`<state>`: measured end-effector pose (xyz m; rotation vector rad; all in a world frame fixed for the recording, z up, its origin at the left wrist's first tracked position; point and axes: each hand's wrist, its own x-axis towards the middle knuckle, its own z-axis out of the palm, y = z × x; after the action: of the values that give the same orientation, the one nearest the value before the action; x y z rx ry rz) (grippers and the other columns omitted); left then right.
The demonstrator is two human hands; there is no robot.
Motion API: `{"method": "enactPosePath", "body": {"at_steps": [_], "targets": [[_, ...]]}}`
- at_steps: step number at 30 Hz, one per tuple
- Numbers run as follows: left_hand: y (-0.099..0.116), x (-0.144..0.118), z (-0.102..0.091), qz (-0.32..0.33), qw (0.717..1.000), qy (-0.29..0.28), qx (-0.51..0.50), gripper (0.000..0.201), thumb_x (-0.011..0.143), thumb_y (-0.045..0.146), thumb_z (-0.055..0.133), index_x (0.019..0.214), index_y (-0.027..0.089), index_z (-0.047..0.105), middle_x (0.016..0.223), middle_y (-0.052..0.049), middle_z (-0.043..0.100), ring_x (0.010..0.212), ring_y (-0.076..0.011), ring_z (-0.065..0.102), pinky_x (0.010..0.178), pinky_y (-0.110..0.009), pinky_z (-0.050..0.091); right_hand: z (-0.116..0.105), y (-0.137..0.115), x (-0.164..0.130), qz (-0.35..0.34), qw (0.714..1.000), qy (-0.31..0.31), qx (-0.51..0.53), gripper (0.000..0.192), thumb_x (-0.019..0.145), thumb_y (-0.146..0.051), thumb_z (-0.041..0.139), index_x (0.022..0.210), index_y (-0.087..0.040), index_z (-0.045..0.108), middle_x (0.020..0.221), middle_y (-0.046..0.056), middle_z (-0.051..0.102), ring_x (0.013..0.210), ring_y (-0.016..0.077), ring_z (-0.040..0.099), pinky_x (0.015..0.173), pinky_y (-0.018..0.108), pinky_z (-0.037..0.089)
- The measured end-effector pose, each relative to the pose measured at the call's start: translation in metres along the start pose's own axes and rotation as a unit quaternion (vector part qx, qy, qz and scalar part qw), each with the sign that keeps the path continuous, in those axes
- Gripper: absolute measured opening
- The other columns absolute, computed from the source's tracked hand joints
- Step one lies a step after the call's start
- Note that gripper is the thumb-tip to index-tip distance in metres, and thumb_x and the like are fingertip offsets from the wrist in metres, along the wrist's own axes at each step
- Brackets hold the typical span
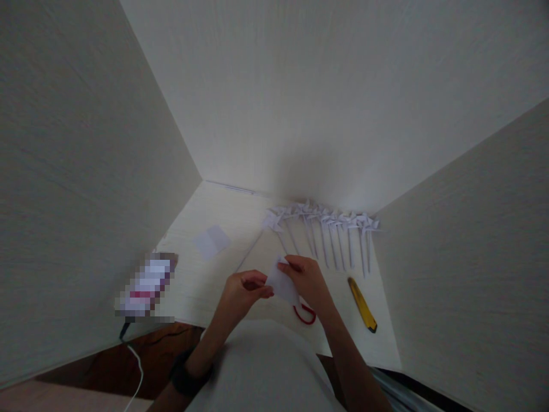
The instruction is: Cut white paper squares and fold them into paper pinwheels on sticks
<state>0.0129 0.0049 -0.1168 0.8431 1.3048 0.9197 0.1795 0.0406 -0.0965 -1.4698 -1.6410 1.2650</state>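
Observation:
A small white square of paper [283, 284] is held up in front of my body, above the tabletop. My right hand [305, 277] pinches its upper edge between thumb and fingers. At the paper's left corner, the thumb and forefinger of my left hand [246, 289] close on it. Beyond my hands lies a row of several white paper pinwheels [326, 216] on thin paper sticks. Partly hidden under my right hand and the paper is a red looped handle [305, 316], likely of scissors.
White sheets of paper [211, 242] lie to the left. Thin paper sticks [239, 189] rest along the back wall. A yellow utility knife [362, 305] lies at the right. A blurred phone [146, 286] with a cable [139, 366] is at the left edge. Walls enclose the tabletop [193, 292].

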Motion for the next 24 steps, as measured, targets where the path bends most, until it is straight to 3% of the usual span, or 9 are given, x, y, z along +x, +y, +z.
{"method": "enactPosePath", "body": {"at_steps": [3,8,14,17,21,24], "targets": [[-0.002,0.001,-0.002,-0.006,1.0,-0.014,0.025,0.007,0.058,0.018,0.076,0.063,0.017,0.071,0.059,-0.002,0.072,0.057,-0.0173,0.067,0.058,-0.026,0.052,0.0,0.003,0.004,-0.007,1.0,0.0,0.006,0.03,0.079,-0.032,0.056,0.052,-0.018,0.055,0.052,-0.002,0.051,0.052,0.0117,0.042,0.049,0.022,0.031],[-0.001,0.001,-0.007,-0.018,0.997,-0.039,0.067,0.006,0.056,0.015,0.074,0.059,0.017,0.069,0.055,-0.002,0.071,0.054,-0.0181,0.066,0.057,-0.027,0.051,0.001,0.008,0.008,-0.02,0.999,-0.006,0.027,0.026,0.08,-0.035,0.055,0.073,-0.017,0.073,0.063,0.002,0.065,0.057,0.0142,0.052,0.053,0.024,0.036],[-0.001,0.004,-0.013,-0.022,0.996,-0.059,0.067,0.006,0.056,0.015,0.074,0.06,0.016,0.069,0.056,-0.003,0.071,0.055,-0.0187,0.067,0.058,-0.028,0.051,0.005,0.014,0.009,-0.025,0.999,0.019,0.039,0.031,0.086,-0.036,0.05,0.078,-0.016,0.073,0.066,0.003,0.065,0.058,0.0137,0.052,0.054,0.023,0.038],[-0.002,0.008,-0.019,-0.016,0.998,-0.044,0.05,0.009,0.056,0.018,0.076,0.062,0.016,0.069,0.058,-0.003,0.072,0.056,-0.0185,0.067,0.06,-0.028,0.052,0.006,0.02,0.004,-0.018,0.998,0.0,0.052,0.034,0.087,-0.042,0.049,0.086,-0.016,0.07,0.069,0.002,0.064,0.06,0.0132,0.054,0.055,0.023,0.042],[-0.002,0.012,-0.024,-0.014,0.999,-0.026,0.029,0.015,0.055,0.023,0.078,0.064,0.015,0.069,0.059,-0.004,0.072,0.056,-0.0192,0.068,0.06,-0.029,0.053,0.008,0.027,-0.008,0.001,0.998,-0.051,0.048,0.028,0.08,-0.042,0.061,0.065,-0.018,0.063,0.052,-0.003,0.057,0.049,0.0119,0.05,0.048,0.022,0.038],[-0.003,0.013,-0.022,-0.011,1.0,-0.017,0.019,0.017,0.055,0.025,0.079,0.064,0.015,0.069,0.06,-0.004,0.072,0.057,-0.0197,0.068,0.061,-0.03,0.054,0.012,0.03,-0.016,0.015,0.998,-0.041,0.048,0.034,0.087,-0.037,0.05,0.059,-0.018,0.056,0.052,-0.001,0.057,0.05,0.0131,0.053,0.049,0.022,0.038]]}}
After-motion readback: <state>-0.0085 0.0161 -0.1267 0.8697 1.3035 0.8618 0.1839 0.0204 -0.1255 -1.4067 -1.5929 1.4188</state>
